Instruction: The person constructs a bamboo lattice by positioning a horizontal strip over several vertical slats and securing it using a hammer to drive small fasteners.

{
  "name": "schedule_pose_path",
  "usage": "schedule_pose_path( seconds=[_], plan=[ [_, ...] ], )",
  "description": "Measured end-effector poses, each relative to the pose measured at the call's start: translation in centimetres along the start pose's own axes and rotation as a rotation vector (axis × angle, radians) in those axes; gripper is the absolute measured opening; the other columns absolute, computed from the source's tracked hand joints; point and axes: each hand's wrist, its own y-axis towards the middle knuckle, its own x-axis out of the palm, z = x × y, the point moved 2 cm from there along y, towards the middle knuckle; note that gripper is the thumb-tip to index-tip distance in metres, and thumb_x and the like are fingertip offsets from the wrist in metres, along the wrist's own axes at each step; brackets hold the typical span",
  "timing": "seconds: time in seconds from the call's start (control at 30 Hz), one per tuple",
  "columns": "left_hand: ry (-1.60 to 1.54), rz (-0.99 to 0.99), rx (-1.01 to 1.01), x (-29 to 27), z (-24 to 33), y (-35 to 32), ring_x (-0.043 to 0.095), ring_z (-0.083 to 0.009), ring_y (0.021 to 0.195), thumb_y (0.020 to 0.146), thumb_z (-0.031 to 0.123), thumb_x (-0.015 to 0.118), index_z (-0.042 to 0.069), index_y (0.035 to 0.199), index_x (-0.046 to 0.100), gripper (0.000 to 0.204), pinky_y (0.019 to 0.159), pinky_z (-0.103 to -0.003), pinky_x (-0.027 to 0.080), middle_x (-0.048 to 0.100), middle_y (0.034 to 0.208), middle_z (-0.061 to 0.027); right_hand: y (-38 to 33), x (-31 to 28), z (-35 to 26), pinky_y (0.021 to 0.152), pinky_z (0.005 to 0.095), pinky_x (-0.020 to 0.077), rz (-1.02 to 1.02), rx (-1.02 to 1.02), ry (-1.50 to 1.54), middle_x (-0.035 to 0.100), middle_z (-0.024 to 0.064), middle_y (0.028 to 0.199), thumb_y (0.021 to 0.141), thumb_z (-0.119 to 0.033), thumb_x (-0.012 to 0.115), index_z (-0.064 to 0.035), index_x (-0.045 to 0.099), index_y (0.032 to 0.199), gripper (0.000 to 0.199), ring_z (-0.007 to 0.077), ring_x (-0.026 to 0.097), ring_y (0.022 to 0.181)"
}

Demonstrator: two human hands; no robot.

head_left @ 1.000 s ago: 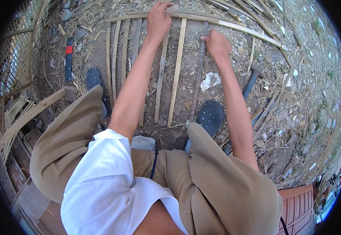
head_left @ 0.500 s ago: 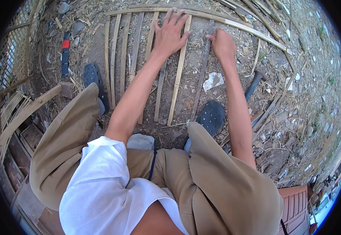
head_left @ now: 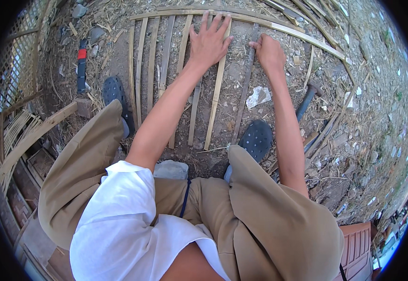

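Several thin wooden slats point(head_left: 156, 61) lie side by side on the ground, their far ends at a long crosswise strip point(head_left: 260, 21). My left hand point(head_left: 208, 43) is spread flat, fingertips on the crosswise strip and thumb beside a pale slat point(head_left: 215, 98). My right hand point(head_left: 269, 52) is closed, its thumb and finger pinched at the upper part of a darker grey slat point(head_left: 246, 86). That slat slants down toward my right clog point(head_left: 256, 139).
A hammer point(head_left: 305, 103) lies right of my right forearm. A dark tool with a red band point(head_left: 81, 65) lies at the far left, near my left clog point(head_left: 115, 98). Loose strips point(head_left: 316, 23) are piled at the far right. A woven lattice point(head_left: 19, 56) stands at the left edge.
The whole view has shifted slightly to the right. Both hands keep nearly the same places on the slats.
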Motion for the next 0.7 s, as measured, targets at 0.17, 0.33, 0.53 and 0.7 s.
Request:
schedule_pose_path(
  seconds=[0.17,0.33,0.53,0.7],
  plan=[
    [0.011,-0.028,-0.017,0.1,0.0,-0.4,0.037,-0.0370,0.164,0.110,0.054,0.062,0.029,0.174,0.043,0.070,0.110,-0.073,0.046,0.048,0.172,-0.0055,-0.8,0.2,-0.4,0.085,0.0592,0.0579,0.066,-0.012,-0.001,0.080,0.0207,0.104,0.100,-0.044,0.083,-0.0085,0.070,0.125,0.045,0.0459,0.077,0.106],
    [0.006,-0.036,-0.019,0.0,0.1,-0.3,0.036,-0.0367,0.165,0.111,0.054,0.061,0.030,0.174,0.041,0.070,0.109,-0.073,0.048,0.046,0.173,-0.0055,-1.4,0.5,-0.3,0.085,0.0581,0.0593,0.241,-0.137,-0.033,0.078,0.0211,0.116,0.101,-0.042,0.081,-0.0249,0.056,0.157,0.064,0.0457,0.078,0.106],
    [0.005,-0.045,-0.023,0.0,0.1,-0.4,0.036,-0.0370,0.165,0.111,0.054,0.061,0.030,0.174,0.041,0.071,0.109,-0.072,0.050,0.046,0.173,-0.0052,-1.1,0.4,0.0,0.085,0.0582,0.0597,0.095,-0.102,-0.112,0.080,0.0172,0.115,0.104,-0.049,0.075,-0.0418,0.046,0.169,0.072,0.0437,0.079,0.107],
    [0.007,-0.021,-0.013,0.0,0.2,-0.3,0.037,-0.0370,0.165,0.110,0.053,0.062,0.029,0.174,0.042,0.071,0.109,-0.072,0.050,0.047,0.172,-0.0052,-0.9,0.4,0.0,0.083,0.0582,0.0599,0.084,-0.088,-0.119,0.082,0.0163,0.117,0.105,-0.047,0.074,-0.0433,0.049,0.168,0.067,0.0436,0.081,0.105]
  ],
)
